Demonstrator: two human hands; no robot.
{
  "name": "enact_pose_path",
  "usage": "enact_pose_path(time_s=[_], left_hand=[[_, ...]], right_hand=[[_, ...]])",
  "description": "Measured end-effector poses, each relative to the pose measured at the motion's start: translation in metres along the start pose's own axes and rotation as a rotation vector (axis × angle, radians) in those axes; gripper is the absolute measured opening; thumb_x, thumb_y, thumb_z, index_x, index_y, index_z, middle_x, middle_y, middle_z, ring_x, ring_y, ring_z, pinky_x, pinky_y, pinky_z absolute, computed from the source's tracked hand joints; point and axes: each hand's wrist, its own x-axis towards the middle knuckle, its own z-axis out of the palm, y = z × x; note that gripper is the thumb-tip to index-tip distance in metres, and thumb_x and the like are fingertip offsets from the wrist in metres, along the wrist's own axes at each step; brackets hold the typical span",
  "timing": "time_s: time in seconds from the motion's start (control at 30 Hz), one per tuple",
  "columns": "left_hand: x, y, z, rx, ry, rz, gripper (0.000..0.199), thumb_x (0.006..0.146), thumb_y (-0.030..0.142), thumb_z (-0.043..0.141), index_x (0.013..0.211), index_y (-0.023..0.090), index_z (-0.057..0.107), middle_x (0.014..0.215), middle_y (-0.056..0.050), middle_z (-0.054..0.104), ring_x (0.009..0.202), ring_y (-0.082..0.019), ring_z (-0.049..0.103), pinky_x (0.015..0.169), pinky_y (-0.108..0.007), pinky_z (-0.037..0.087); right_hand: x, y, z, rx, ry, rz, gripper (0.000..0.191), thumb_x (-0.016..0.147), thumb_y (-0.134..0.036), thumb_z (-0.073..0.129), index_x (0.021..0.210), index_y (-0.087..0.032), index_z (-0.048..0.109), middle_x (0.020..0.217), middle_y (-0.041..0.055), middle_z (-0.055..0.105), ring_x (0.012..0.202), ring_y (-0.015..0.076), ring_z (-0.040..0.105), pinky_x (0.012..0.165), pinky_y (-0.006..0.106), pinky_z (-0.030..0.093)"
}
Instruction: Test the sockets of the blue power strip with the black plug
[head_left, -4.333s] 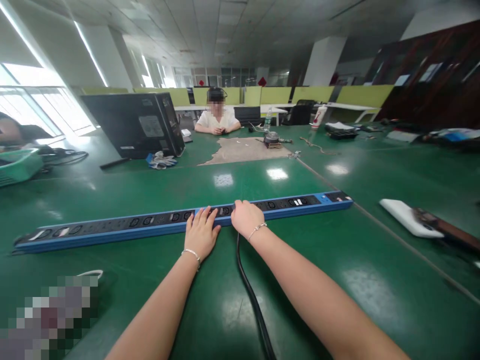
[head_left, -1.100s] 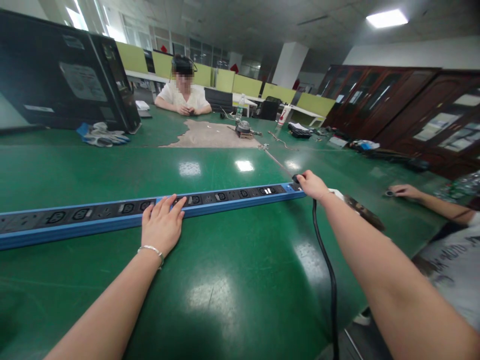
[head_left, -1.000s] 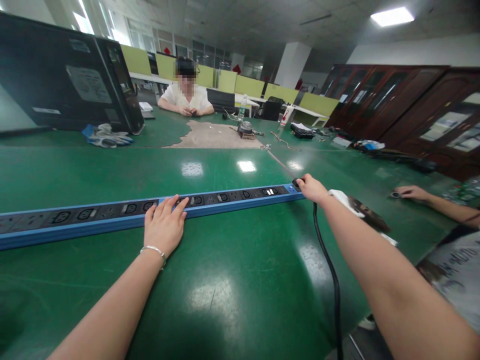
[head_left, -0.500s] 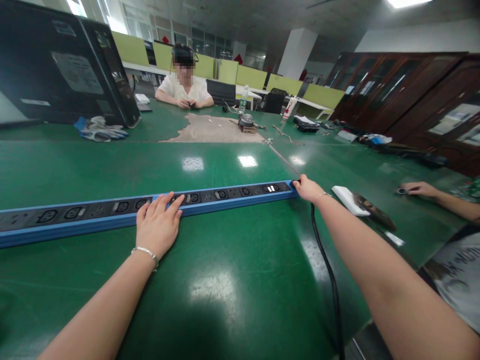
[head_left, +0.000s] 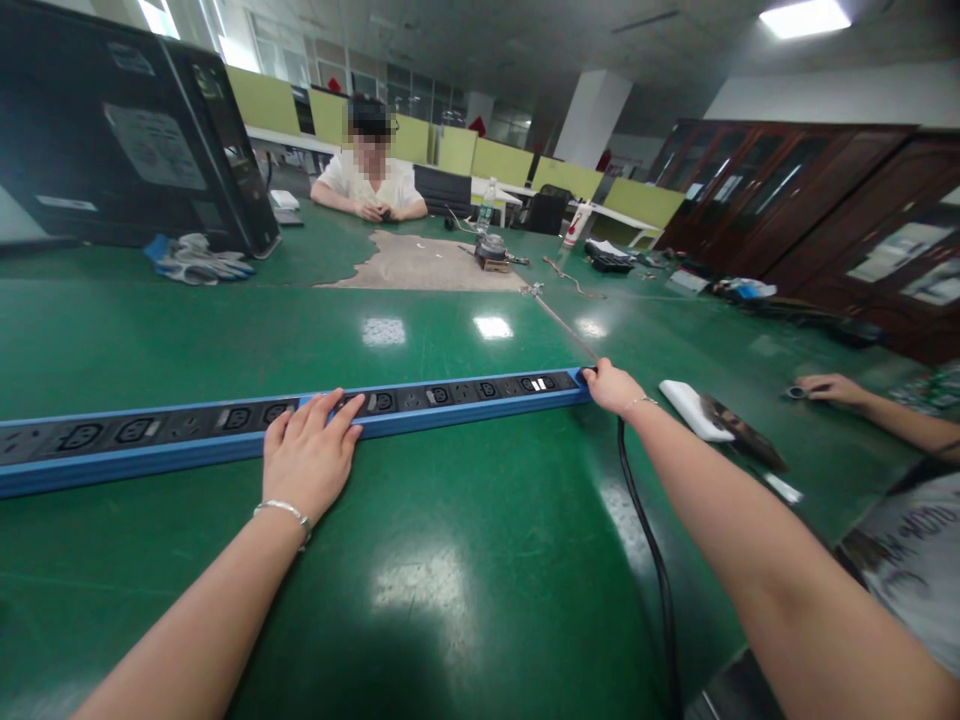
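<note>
A long blue power strip (head_left: 450, 400) with a black face of several sockets lies across the green table, running out of view at the left. My left hand (head_left: 311, 445) rests on its middle, fingers spread over the sockets and the blue edge. At the strip's right end, my right hand (head_left: 613, 386) is closed around the black power cord (head_left: 651, 540) where it leaves the strip. From below that hand the cord hangs down towards the bottom of the view. The fingers' undersides are hidden.
A black computer case (head_left: 135, 140) and gloves (head_left: 196, 260) are at the back left. Across the green table (head_left: 465, 520) sits a person (head_left: 367, 185). Another person's hand (head_left: 829, 390) holds a small ring-like part at the right, near a white block (head_left: 694, 410).
The whole view has shifted slightly, with the right side appearing a little lower and further left. Both hands keep their places on the strip and cord.
</note>
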Motion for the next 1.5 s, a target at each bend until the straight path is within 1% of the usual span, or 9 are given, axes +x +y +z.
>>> enact_pose_path(time_s=[0.2, 0.3, 0.5, 0.63, 0.97, 1.17, 1.33, 1.43, 1.5], left_hand=[[0.000, -0.001, 0.001, -0.012, 0.004, -0.001, 0.043, 0.092, 0.035, 0.030, 0.129, 0.030, 0.050, 0.136, -0.006, 0.048, 0.125, -0.025, 0.041, 0.105, -0.043, 0.023], [0.001, -0.002, 0.001, -0.020, -0.002, -0.001, 0.043, 0.092, 0.035, 0.030, 0.129, 0.030, 0.051, 0.136, -0.006, 0.049, 0.125, -0.025, 0.041, 0.105, -0.044, 0.023], [0.002, -0.002, 0.000, -0.022, -0.012, -0.003, 0.042, 0.091, 0.035, 0.031, 0.128, 0.031, 0.051, 0.136, -0.005, 0.049, 0.125, -0.025, 0.042, 0.104, -0.044, 0.024], [0.001, -0.002, 0.001, -0.028, 0.000, -0.006, 0.042, 0.091, 0.035, 0.031, 0.128, 0.031, 0.051, 0.136, -0.004, 0.049, 0.125, -0.024, 0.041, 0.105, -0.042, 0.023], [0.002, -0.002, 0.000, 0.001, -0.015, -0.004, 0.042, 0.092, 0.035, 0.030, 0.128, 0.031, 0.051, 0.136, -0.005, 0.049, 0.125, -0.024, 0.042, 0.104, -0.043, 0.025], [0.002, -0.003, 0.000, -0.016, -0.011, 0.000, 0.042, 0.091, 0.035, 0.031, 0.128, 0.030, 0.052, 0.136, -0.006, 0.049, 0.125, -0.025, 0.041, 0.104, -0.044, 0.024], [0.002, -0.003, 0.001, -0.010, -0.011, -0.007, 0.042, 0.091, 0.036, 0.032, 0.128, 0.031, 0.051, 0.136, -0.005, 0.049, 0.124, -0.025, 0.042, 0.104, -0.044, 0.024], [0.002, -0.003, 0.002, -0.014, -0.005, -0.005, 0.042, 0.091, 0.035, 0.031, 0.128, 0.031, 0.051, 0.136, -0.005, 0.049, 0.125, -0.024, 0.041, 0.104, -0.043, 0.024], [0.002, -0.003, 0.002, -0.014, 0.000, -0.004, 0.042, 0.091, 0.035, 0.031, 0.129, 0.031, 0.050, 0.136, -0.005, 0.049, 0.126, -0.024, 0.041, 0.105, -0.043, 0.024]], right_hand=[[-0.009, 0.006, -0.040, 0.090, 0.250, 0.023, 0.043, 0.091, -0.043, 0.027, 0.111, -0.012, 0.050, 0.106, 0.0207, 0.063, 0.101, 0.0293, 0.059, 0.080, 0.034, 0.043], [-0.012, 0.001, -0.049, 0.091, 0.228, -0.035, 0.040, 0.090, -0.043, 0.031, 0.106, -0.013, 0.053, 0.104, 0.0191, 0.063, 0.100, 0.0289, 0.059, 0.078, 0.033, 0.043], [-0.012, -0.024, -0.026, 0.025, 0.052, -0.084, 0.038, 0.091, -0.040, 0.030, 0.107, -0.012, 0.050, 0.105, 0.0205, 0.063, 0.100, 0.0284, 0.060, 0.080, 0.033, 0.043], [-0.011, -0.028, -0.012, -0.030, -0.020, -0.066, 0.038, 0.092, -0.039, 0.028, 0.110, -0.011, 0.047, 0.105, 0.0215, 0.063, 0.099, 0.0274, 0.061, 0.082, 0.035, 0.043], [-0.015, -0.021, -0.003, -0.003, 0.013, -0.075, 0.039, 0.093, -0.042, 0.027, 0.110, -0.013, 0.045, 0.105, 0.0211, 0.063, 0.097, 0.0278, 0.062, 0.080, 0.034, 0.044], [-0.011, -0.024, 0.005, -0.052, -0.051, -0.085, 0.039, 0.093, -0.038, 0.026, 0.113, -0.010, 0.042, 0.101, 0.0223, 0.065, 0.095, 0.0284, 0.063, 0.080, 0.036, 0.044], [-0.011, -0.026, 0.013, -0.079, -0.010, -0.088, 0.041, 0.093, -0.039, 0.025, 0.114, -0.009, 0.041, 0.101, 0.0227, 0.064, 0.096, 0.0308, 0.063, 0.081, 0.040, 0.044], [-0.013, -0.026, 0.009, -0.062, -0.020, -0.086, 0.039, 0.092, -0.039, 0.027, 0.112, -0.010, 0.044, 0.101, 0.0215, 0.064, 0.096, 0.0297, 0.062, 0.080, 0.038, 0.044], [-0.014, -0.026, -0.002, -0.035, 0.003, -0.070, 0.038, 0.092, -0.039, 0.028, 0.109, -0.011, 0.047, 0.102, 0.0210, 0.064, 0.097, 0.0288, 0.062, 0.080, 0.036, 0.044]])
